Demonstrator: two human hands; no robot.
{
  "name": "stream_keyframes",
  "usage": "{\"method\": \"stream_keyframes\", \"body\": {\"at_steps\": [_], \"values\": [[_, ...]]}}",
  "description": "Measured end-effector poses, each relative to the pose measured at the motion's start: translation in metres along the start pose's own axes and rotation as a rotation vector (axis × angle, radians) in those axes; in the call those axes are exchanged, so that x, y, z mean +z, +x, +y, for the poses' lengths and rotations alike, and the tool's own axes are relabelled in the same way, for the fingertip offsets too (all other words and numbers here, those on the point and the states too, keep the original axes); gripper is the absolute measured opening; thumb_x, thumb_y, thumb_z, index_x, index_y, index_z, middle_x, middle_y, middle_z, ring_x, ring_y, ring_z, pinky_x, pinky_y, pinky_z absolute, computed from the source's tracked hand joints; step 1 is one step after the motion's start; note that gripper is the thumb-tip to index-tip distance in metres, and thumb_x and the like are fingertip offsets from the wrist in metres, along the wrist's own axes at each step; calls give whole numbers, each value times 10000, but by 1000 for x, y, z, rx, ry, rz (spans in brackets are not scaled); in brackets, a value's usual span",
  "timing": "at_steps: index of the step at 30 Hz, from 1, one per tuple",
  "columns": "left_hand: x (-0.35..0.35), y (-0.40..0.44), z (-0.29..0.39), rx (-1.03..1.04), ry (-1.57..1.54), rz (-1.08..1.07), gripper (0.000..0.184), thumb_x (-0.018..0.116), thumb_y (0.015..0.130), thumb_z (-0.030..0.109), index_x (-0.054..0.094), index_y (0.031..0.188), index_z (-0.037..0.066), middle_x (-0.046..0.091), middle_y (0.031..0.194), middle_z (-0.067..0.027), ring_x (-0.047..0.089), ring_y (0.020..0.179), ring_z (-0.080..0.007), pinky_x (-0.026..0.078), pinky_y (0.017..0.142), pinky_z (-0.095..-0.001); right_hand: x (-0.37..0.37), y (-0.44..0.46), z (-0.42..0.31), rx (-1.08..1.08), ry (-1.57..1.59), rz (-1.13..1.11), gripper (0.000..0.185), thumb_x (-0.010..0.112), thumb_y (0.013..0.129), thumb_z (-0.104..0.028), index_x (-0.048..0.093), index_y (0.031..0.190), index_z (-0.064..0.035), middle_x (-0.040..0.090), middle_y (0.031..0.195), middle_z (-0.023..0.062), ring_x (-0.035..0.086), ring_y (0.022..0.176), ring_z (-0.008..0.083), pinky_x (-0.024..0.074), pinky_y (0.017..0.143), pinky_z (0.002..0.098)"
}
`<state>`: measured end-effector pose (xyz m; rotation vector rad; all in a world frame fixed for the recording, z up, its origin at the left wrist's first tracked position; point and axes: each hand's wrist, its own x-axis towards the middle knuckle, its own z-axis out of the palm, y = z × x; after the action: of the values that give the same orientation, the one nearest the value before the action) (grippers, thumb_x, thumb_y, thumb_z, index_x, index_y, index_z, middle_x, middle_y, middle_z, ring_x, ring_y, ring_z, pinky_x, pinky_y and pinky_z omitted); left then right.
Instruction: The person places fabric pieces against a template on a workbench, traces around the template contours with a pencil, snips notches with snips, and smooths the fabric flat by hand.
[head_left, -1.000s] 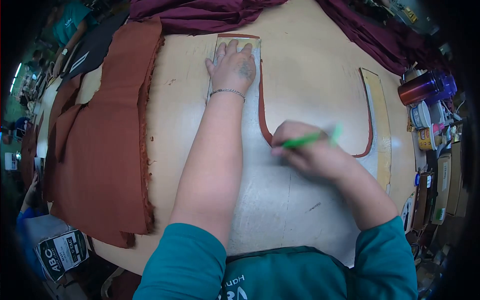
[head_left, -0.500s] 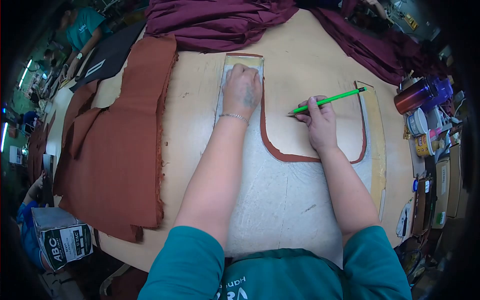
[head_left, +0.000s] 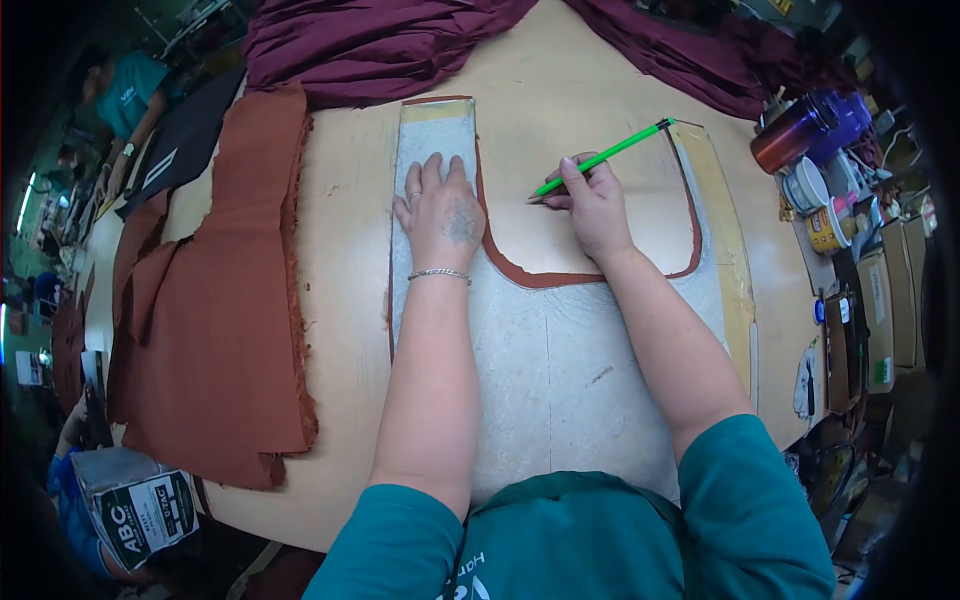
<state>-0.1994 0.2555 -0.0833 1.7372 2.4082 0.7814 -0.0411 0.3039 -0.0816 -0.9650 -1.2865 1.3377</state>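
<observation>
A grey-white pattern template [head_left: 530, 370] with yellowish taped edges lies on the table, and rust-brown fabric [head_left: 540, 280] shows along its U-shaped cutout. My left hand [head_left: 443, 215] rests flat on the template's narrow left arm, fingers spread and pointing away from me. In my right hand [head_left: 598, 210] is a green pencil [head_left: 630, 145], tilted with its point to the lower left. The pencil tip is over the bare table inside the cutout, apart from the fabric edge. My right forearm crosses the bottom of the curve and hides part of it.
Folded rust-brown fabric [head_left: 215, 340] lies at the left, and maroon fabric [head_left: 370, 50] is heaped at the far side. Along the right edge stand a metallic tumbler [head_left: 795, 135], tubs [head_left: 805, 187] and cardboard boxes [head_left: 875, 300]. A co-worker [head_left: 130, 95] stands at the far left.
My left hand has slid toward me along the template's arm, and its fingers have gone from curled to spread. The right hand still holds the pencil. The whole view has shifted slightly.
</observation>
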Motion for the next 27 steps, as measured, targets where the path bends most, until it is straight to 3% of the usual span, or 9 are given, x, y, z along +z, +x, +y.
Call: {"method": "stream_keyframes", "body": {"at_steps": [7,22,25,27], "values": [[-3,9,-4,26,-31,-33,358,456,843,167,521,1191,119,373,1320,-93,245,1279,-297,163,987,-599,-1,0,0,14,-27,-18,189,466,915,-226,452,930,-39,562,812,78,570,693,128,481,589,217],[-1,10,-6,44,-42,-8,343,462,841,155,536,1175,122,388,1302,-96,269,1260,-295,169,968,-610,1,-2,-1,-9,-24,-1,244,503,898,-257,474,912,-16,570,781,73,566,654,115,482,572,221],[1,10,-6,42,-67,62,271,520,810,173,609,1060,121,443,1253,-96,306,1239,-296,206,986,-555,0,-1,0,-10,-20,-10,239,501,899,-254,474,910,-17,569,777,72,566,650,113,482,572,219],[1,18,-11,168,-289,89,214,592,757,190,644,951,116,483,1208,-90,335,1221,-297,254,983,-501,0,-1,0,0,-1,-10,239,500,900,-255,471,910,-18,569,777,75,570,655,114,482,571,217]]}}
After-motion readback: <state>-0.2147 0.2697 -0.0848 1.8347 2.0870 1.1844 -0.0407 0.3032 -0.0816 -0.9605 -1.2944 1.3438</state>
